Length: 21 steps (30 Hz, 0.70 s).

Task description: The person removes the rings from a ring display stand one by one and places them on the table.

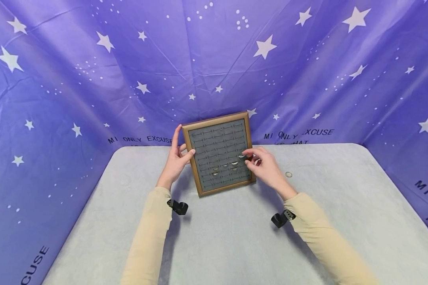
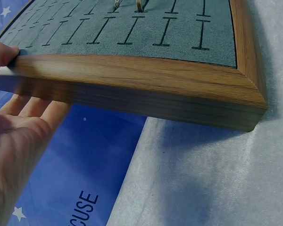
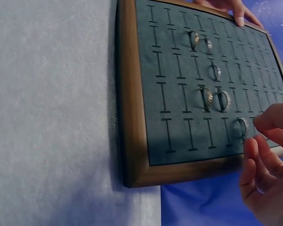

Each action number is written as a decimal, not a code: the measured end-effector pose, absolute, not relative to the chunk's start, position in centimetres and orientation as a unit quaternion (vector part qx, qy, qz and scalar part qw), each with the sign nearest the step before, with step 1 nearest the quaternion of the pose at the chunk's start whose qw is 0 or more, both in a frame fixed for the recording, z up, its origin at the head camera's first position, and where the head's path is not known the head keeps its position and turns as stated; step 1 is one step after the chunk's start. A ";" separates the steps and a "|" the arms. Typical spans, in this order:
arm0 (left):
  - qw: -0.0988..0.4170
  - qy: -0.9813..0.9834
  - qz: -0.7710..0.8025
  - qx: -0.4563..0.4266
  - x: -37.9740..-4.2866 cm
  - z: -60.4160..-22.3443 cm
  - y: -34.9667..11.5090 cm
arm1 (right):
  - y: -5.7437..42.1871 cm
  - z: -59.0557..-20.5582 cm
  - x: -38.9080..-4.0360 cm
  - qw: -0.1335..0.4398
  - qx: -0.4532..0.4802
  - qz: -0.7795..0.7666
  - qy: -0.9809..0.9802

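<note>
A ring display tray [image 1: 219, 148], with a wooden frame and a grey slotted pad, is tilted up at the back of the table. My left hand [image 1: 177, 161] grips its left edge, thumb on the front of the frame and fingers at the side and behind. My right hand [image 1: 265, 166] is at the tray's right side, its bent thumb and fingers apart around a silver ring [image 3: 244, 128] in a slot. Whether a fingertip touches that ring is hard to tell. Several other rings sit in slots, among them a gold ring [image 3: 207, 99] and a silver ring [image 3: 225, 101].
One loose ring [image 1: 289, 174] lies on the pale table [image 1: 221, 245], to the right of my right hand. Behind the table hangs a purple cloth [image 1: 214, 59] with white stars. Each wrist wears a black camera.
</note>
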<state>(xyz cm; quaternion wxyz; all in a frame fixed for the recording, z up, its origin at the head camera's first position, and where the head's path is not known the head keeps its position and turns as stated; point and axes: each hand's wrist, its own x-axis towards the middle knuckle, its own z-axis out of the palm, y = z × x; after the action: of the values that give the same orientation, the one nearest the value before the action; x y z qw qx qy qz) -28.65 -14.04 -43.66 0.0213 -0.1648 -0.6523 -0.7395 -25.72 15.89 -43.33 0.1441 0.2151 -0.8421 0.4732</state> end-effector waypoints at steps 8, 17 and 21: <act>0.026 -0.651 -0.739 -0.173 -28.8 -43.7 -13.9 | 15.3 -43.9 -26.0 0.142 0.214 0.458 -0.851; 0.019 -0.652 -0.738 -0.174 -28.9 -43.7 -13.9 | 15.1 -44.0 -26.5 0.169 0.181 0.448 -0.859; 0.014 -0.655 -0.737 -0.167 -28.4 -43.4 -14.2 | 14.7 -44.3 -26.7 0.179 0.187 0.441 -0.860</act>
<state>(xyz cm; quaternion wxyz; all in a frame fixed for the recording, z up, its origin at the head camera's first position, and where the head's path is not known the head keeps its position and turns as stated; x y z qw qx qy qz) -28.40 -14.19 -43.42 0.0142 -0.1673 -0.6548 -0.7369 -26.68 14.71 -44.32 0.1793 0.1865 -0.8595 0.4407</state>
